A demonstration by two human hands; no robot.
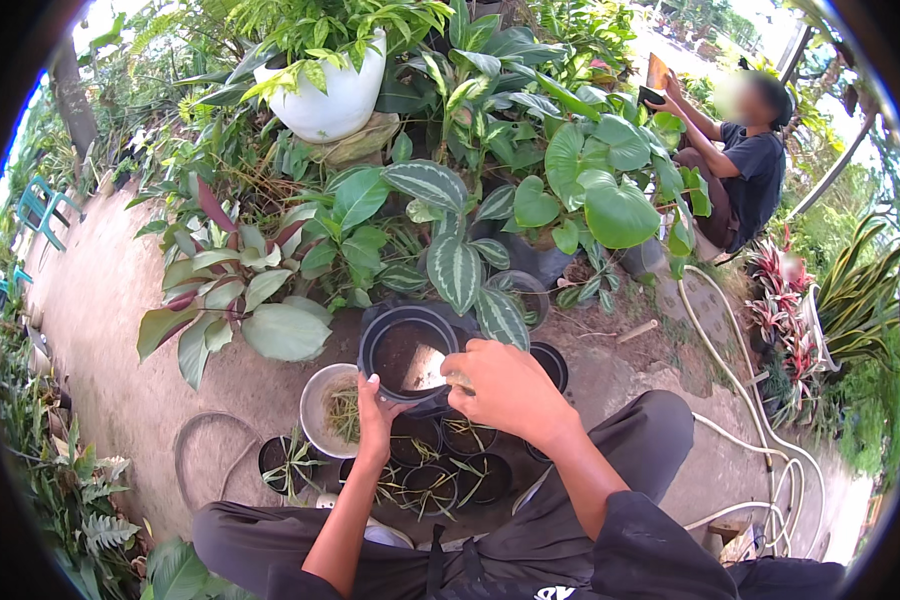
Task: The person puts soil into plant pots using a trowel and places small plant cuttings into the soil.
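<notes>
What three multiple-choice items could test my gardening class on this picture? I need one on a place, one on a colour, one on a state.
1. Where does the left hand rest?
A. on the black pot's rim
B. on the hose
C. on the blue chair

2. What colour is the big round planter at the top?
A. red
B. white
C. black

3. What state is the black pot in?
A. upside down
B. empty and clean
C. upright, with soil inside

Answers: 1 A, its fingers lie on the near rim; 2 B, it shows white among the green leaves; 3 C, its mouth faces up and dark soil shows inside.
</notes>
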